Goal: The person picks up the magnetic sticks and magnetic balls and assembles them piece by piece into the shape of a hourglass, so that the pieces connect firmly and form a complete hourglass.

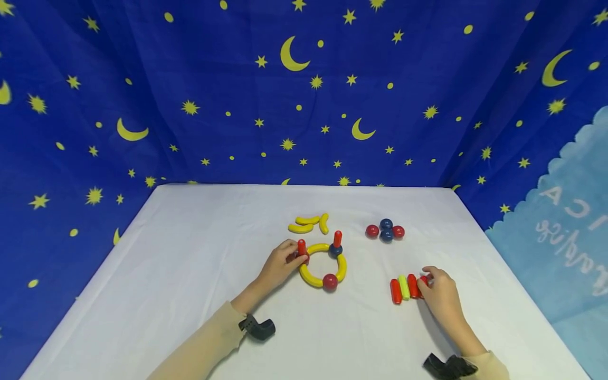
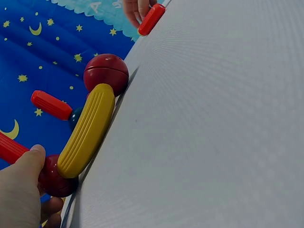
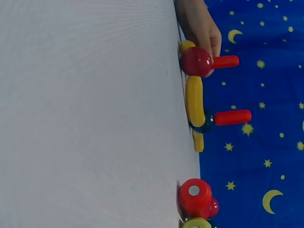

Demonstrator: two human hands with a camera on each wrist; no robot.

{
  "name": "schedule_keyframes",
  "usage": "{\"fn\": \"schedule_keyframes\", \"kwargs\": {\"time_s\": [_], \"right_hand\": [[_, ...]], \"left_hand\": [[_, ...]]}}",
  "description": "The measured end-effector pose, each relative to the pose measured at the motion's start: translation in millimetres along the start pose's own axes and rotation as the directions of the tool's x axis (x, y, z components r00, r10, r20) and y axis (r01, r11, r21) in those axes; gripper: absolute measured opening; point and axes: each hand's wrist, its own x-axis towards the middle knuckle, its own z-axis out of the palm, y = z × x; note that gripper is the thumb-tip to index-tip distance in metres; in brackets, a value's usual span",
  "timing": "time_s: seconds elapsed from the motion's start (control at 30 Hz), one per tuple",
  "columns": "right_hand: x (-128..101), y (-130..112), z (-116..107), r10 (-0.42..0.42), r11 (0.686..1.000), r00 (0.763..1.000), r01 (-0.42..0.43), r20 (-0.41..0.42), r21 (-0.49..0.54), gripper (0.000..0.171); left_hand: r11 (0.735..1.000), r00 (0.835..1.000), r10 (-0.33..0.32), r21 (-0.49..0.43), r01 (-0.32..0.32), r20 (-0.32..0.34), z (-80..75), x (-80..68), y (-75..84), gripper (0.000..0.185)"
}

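The left hand (image 1: 280,264) pinches an upright red peg (image 1: 301,247) on the yellow ring (image 1: 322,265) near the middle of the white table (image 1: 190,274). The right hand (image 1: 439,295) grips a red stick (image 1: 423,285) in the row of sticks (image 1: 405,288) toward the table's right edge.

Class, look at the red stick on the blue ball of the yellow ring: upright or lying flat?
Upright. The red stick rises straight from the blue ball, clear of the table.

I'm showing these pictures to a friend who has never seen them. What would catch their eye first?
Probably the yellow ring of curved pieces and balls mid-table, with two red pegs standing on it; the left hand grips the nearer-left peg. Next, the right hand touching a row of sticks at the right.
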Motion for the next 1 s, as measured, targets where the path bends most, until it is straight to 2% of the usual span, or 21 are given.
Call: {"fn": "schedule_keyframes", "kwargs": {"time_s": [0.13, 0.27, 0.43, 0.53, 0.63, 0.77, 0.9, 1.0], "right_hand": [[3.5, 0.2, 0.0, 0.026, 0.999, 1.000, -0.026, -0.009, 0.041, 0.031], [9.6, -4.6, 1.6, 0.069, 0.992, 0.994, -0.059, -0.083, 0.109, 0.032], [18.7, -26.0, 6.9, 0.038, 0.966, 0.986, 0.006, -0.165, 0.259, 0.034], [22.1, -48.1, 12.0, -0.024, 0.918, 0.979, 0.102, -0.203, 0.384, 0.035], [21.8, -73.6, 20.2, -0.116, 0.842, 0.969, 0.213, -0.219, 0.496, 0.035], [14.4, -105.5, 33.8, -0.264, 0.760, 0.952, 0.302, -0.151, 0.575, 0.037], [5.1, -126.1, 47.8, -0.388, 0.721, 0.920, 0.343, -0.060, 0.602, 0.037], [0.1, -132.3, 56.6, -0.437, 0.709, 0.899, 0.361, -0.024, 0.606, 0.036]], "left_hand": [[1.000, 1.000, -0.013, -0.005, 0.013, -0.006, -0.8, -1.4, -0.3, 0.013], [0.999, 1.000, -0.031, -0.017, 0.031, -0.001, -1.1, -2.0, -0.3, 0.014], [0.999, 0.999, -0.033, -0.027, 0.033, -0.003, -1.7, -3.0, -0.8, 0.013], [0.999, 1.000, -0.025, -0.046, 0.025, 0.001, -2.0, -3.3, -1.4, 0.013], [0.998, 1.000, -0.021, -0.062, 0.022, 0.010, -2.4, -3.0, -1.9, 0.014], [0.998, 1.000, -0.019, -0.066, 0.020, 0.012, -2.9, -2.5, -1.0, 0.015], [0.998, 1.000, -0.020, -0.058, 0.021, 0.015, -2.4, -1.9, -0.2, 0.014], [0.998, 1.000, -0.021, -0.052, 0.022, 0.019, -2.1, -1.9, 0.6, 0.014]]}}
